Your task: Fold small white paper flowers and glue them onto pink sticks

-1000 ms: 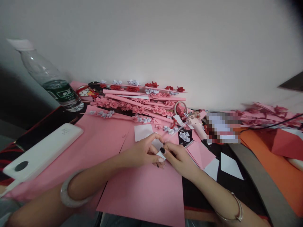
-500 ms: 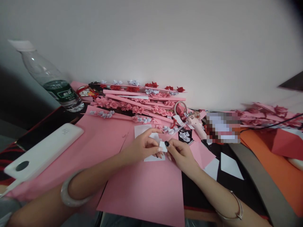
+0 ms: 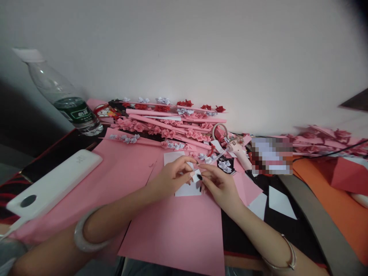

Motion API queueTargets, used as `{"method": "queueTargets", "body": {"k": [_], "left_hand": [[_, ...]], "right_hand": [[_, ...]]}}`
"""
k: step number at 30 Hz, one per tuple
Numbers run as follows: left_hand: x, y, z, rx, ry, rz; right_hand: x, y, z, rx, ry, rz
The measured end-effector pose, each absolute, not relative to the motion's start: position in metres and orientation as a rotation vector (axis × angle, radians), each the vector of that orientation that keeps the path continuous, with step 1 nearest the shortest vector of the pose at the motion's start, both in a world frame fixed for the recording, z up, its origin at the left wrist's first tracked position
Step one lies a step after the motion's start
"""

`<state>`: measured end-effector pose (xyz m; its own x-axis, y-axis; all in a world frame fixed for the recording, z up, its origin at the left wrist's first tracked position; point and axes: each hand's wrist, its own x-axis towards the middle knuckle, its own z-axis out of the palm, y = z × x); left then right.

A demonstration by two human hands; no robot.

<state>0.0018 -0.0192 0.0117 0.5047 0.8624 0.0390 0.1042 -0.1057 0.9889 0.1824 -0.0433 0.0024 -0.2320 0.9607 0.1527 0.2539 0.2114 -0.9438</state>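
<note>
My left hand [image 3: 172, 177] and my right hand [image 3: 219, 185] meet over a pink paper sheet [image 3: 178, 226] and pinch a small folded white paper piece [image 3: 196, 176] between their fingertips. Under the fingers a flat white paper square [image 3: 188, 189] lies on the pink sheet. Another white square [image 3: 171, 157] lies just beyond my left hand. My right fingernails are painted black. Both wrists wear bangles.
A pile of pink paper sticks with small paper roses [image 3: 169, 122] lies at the back by the wall. A water bottle [image 3: 61, 96] stands far left, a white power bank [image 3: 53, 182] near it. A pink glue gun [image 3: 240, 151], white triangles [image 3: 280, 203] and orange paper [image 3: 342, 207] lie right.
Both hands lifted the small white piece off the pink sheet and drew slightly away from me, leaving the flat white square uncovered. The fingers keep working the fold.
</note>
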Motion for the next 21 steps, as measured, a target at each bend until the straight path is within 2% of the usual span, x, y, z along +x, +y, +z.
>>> {"method": "queueTargets", "body": {"k": [21], "left_hand": [[0.0021,-0.0221,0.0157,1.687,0.884,0.744]], "right_hand": [[0.1841,-0.0462,0.0022,-1.236,-1.866,0.963]]}}
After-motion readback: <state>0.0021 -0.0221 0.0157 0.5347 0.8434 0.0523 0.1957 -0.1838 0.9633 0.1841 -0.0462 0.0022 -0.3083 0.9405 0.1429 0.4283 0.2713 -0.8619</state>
